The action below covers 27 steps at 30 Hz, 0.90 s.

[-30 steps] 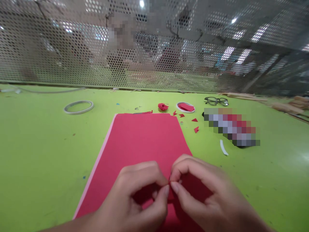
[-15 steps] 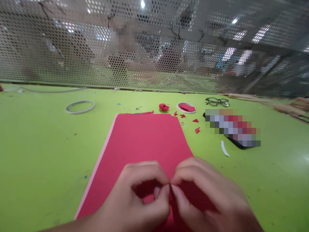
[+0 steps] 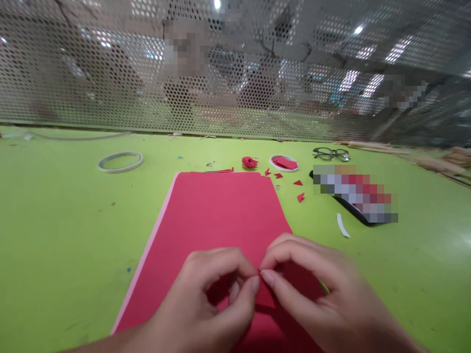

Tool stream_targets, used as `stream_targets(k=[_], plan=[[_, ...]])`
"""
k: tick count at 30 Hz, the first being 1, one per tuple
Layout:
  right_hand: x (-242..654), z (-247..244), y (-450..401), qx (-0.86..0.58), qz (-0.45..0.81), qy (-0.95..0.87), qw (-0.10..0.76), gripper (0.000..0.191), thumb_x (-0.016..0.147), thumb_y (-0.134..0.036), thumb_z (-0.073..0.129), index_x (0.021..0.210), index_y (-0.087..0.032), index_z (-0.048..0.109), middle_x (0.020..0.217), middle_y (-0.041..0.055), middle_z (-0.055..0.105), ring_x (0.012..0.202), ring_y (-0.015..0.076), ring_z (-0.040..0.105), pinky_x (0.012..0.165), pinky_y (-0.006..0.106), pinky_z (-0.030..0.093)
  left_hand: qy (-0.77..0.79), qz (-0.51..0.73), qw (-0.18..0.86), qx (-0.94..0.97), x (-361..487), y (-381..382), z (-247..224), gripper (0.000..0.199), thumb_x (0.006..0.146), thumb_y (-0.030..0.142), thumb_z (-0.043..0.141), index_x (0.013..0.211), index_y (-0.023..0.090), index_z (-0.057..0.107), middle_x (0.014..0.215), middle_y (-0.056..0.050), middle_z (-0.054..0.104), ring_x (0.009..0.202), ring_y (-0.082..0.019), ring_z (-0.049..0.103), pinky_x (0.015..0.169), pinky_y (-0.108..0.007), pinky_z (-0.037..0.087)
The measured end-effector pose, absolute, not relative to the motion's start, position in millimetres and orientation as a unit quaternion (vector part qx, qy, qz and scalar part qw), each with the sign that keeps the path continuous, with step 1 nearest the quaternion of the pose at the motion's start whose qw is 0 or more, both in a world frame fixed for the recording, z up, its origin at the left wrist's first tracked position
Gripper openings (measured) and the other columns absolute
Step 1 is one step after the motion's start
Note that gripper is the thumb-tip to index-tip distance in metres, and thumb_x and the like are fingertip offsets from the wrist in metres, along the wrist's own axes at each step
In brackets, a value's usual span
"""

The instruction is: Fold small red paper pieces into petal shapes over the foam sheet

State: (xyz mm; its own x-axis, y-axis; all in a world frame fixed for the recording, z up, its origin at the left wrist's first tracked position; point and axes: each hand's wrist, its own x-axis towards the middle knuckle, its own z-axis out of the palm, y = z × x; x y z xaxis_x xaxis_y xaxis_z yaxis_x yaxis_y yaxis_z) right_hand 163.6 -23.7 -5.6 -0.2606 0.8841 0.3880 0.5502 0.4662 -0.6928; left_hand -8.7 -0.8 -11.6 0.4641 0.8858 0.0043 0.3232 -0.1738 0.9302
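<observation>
Above the lower part of a stack of red paper sheets, my left hand and my right hand meet at the fingertips. Thumb and forefinger of each hand are pinched together on a small piece of red paper, mostly covered by the fingers. Its folds cannot be made out against the red sheet. Beyond the stack sits a pleated red paper rosette. Small folded red paper triangles lie to the right of the stack's far corner.
A white tape ring lies on the green table at left. Another white ring holds red paper pieces. Glasses, a blurred-out phone-like object and a white paper strip are at right. A perforated metal screen stands behind.
My right hand has shifted slightly up and its thumb has moved toward the forefinger. My left hand stays almost in place, and both still pinch at the same spot.
</observation>
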Motion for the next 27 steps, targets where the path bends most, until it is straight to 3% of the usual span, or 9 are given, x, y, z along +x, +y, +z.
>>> stream_targets(k=[9, 21, 27], plan=[[162, -14, -29, -0.504, 0.267, -0.752, 0.33, 0.02, 0.088, -0.008, 0.049, 0.079, -0.024, 0.055, 0.072, -0.0033, 0.066, 0.065, 0.0137, 0.064, 0.061, 0.024, 0.053, 0.452, 0.245, 0.513, 0.687, -3, 0, 0, 0.021, 0.072, 0.032, 0.047, 0.055, 0.021, 0.051, 0.052, 0.001, 0.049, 0.05, -0.014, 0.045, 0.049, -0.025, 0.036], [162, -13, -33, -0.449, 0.1, -0.808, 0.369, 0.019, 0.09, -0.003, 0.051, 0.085, -0.021, 0.055, 0.076, -0.0037, 0.063, 0.068, 0.0126, 0.059, 0.066, 0.028, 0.045, 0.454, 0.25, 0.52, 0.679, -5, 1, -1, 0.021, 0.07, 0.033, 0.048, 0.053, 0.022, 0.048, 0.053, -0.001, 0.052, 0.052, -0.017, 0.048, 0.05, -0.028, 0.039], [162, -12, -35, -0.456, 0.086, -0.801, 0.378, 0.014, 0.089, -0.007, 0.057, 0.089, -0.021, 0.057, 0.078, -0.003, 0.065, 0.069, 0.013, 0.061, 0.065, 0.027, 0.047, 0.442, 0.3, 0.488, 0.69, -6, 0, -6, 0.02, 0.069, 0.029, 0.048, 0.05, 0.023, 0.045, 0.049, 0.0, 0.05, 0.048, -0.016, 0.047, 0.045, -0.027, 0.038]])
